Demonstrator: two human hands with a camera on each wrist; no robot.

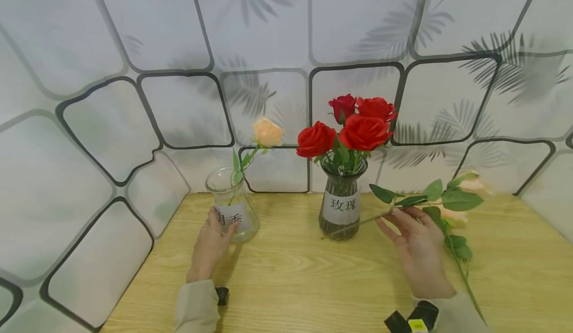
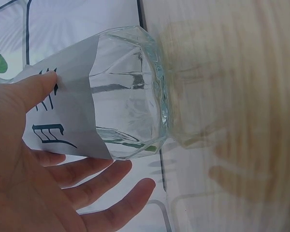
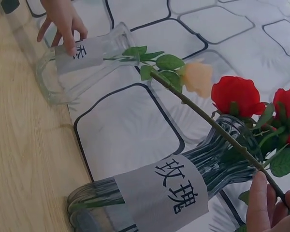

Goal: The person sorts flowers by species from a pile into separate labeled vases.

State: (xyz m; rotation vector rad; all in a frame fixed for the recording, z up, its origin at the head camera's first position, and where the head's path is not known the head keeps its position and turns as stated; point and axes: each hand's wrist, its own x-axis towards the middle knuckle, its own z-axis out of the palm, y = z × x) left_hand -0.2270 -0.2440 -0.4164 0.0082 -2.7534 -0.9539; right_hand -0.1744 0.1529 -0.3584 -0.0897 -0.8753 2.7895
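Note:
My left hand [image 1: 209, 246] holds the clear glass vase [image 1: 250, 223] at its paper label, thumb on the front and fingers round the side. One peach rose [image 1: 267, 132] leans out of that vase to the right. My right hand [image 1: 420, 246] pinches the stem [image 3: 208, 118] of another peach rose above the table. This stem slants, its cut end pointing left in front of the dark ribbed vase [image 1: 341, 208]; its leaves [image 1: 461, 199] and pale, blurred bloom are to the right. Several red roses [image 1: 366, 132] stand in the dark vase.
Beyond and beside my right hand, one more peach rose lies on the wooden table [image 1: 286, 293], its long stem [image 1: 467, 285] running toward the front. A patterned wall covering [image 1: 268, 94] rises behind the vases and along the left side. Both vases carry paper labels with characters.

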